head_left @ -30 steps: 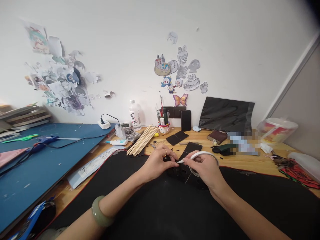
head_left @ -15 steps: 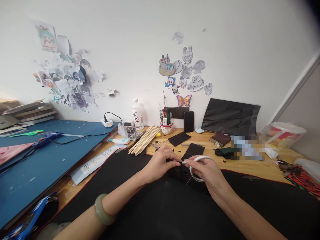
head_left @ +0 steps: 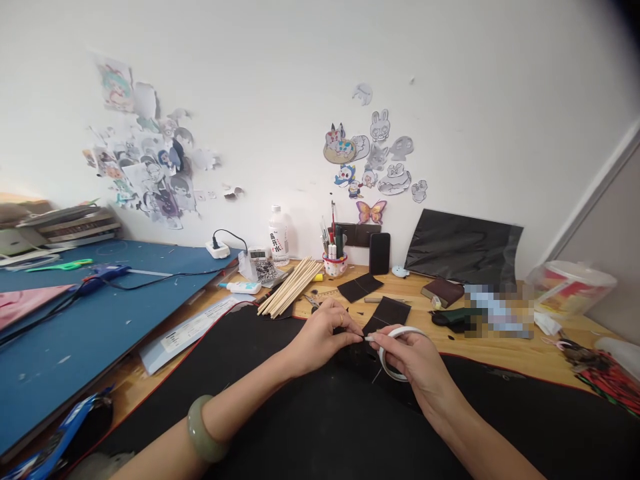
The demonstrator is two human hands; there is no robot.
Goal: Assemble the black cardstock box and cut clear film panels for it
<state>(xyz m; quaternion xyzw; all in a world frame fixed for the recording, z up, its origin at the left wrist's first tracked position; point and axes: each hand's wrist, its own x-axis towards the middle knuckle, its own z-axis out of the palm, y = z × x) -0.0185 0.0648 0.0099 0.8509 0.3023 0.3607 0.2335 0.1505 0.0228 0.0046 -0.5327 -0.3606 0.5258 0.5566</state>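
Thumb and fingers of my right hand [head_left: 413, 357] are closed on a narrow roll of white tape [head_left: 406, 329], which hangs around the fingers like a ring. A short white end [head_left: 369, 339] shows at the right fingertips, pointing left. My left hand [head_left: 323, 341] is pinched shut right beside it, the two sets of fingertips almost touching. Something small and dark shows at the left fingertips, too small to name. Both hands are above a black mat [head_left: 310, 413] with a red edge. Just beyond them lies a black rectangular piece [head_left: 387, 313].
A bundle of thin wooden sticks [head_left: 290, 288] lies left of the hands. Behind stand a water bottle [head_left: 279, 233], a pen cup [head_left: 334, 265] and a phone [head_left: 379, 253]. A black sheet [head_left: 463, 247] leans against the wall. At left is a blue board [head_left: 165, 293] with a cable.
The camera view has tilted up slightly, so the scene sits lower. Both hands keep their pinches close together, with the tape roll still in the right hand.
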